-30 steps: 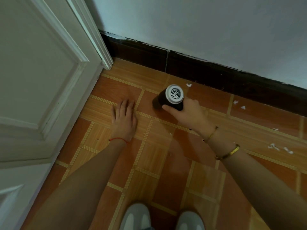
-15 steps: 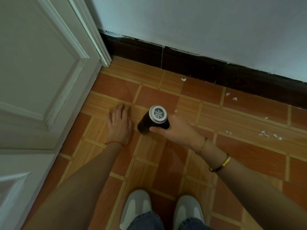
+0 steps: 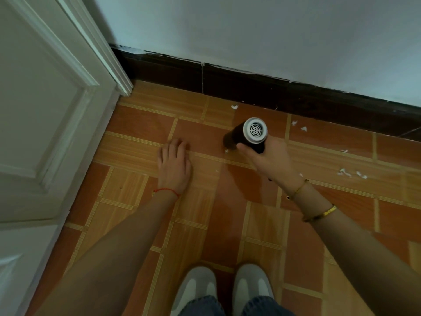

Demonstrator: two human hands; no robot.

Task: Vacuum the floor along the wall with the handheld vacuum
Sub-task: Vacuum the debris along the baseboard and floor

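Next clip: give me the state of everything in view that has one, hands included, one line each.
Vacuum: held, nozzle down at the floor, grille end up.
Right hand: grips the vacuum.
Left hand: flat on the floor, fingers straight.
Scraps: scattered on the tiles near the baseboard, not picked up.
Door: at the left edge; open or closed cannot be told.

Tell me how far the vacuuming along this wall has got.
Done, apparently: the tiles by the door show no scraps. In hand: the right hand grips the handheld vacuum, nozzle down beside a white scrap; the left hand rests flat on the floor. Left: paper bits near the baseboard and further right.
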